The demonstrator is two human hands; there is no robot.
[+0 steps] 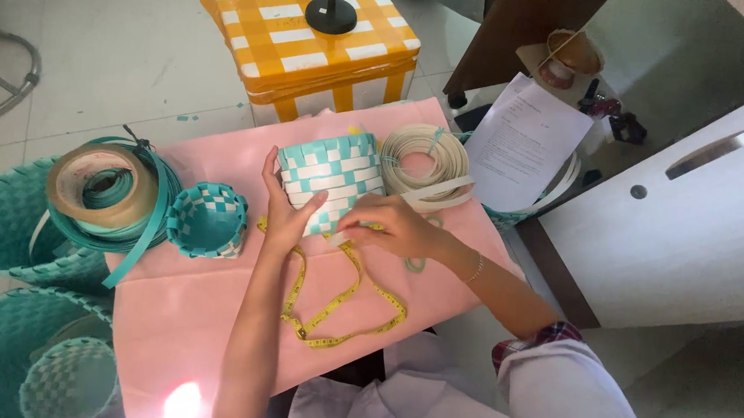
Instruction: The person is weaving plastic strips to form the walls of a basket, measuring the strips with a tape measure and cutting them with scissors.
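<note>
woven basket (333,180): we see flat plastic strips, teal and white, slightly glossy
pink sheet (214,311): we read it as matt, smooth paper
tape measure (333,304): soft yellow, flexible
cream strip coil (426,157): smooth plastic
yellow box (312,49): glossy woven plastic
</note>
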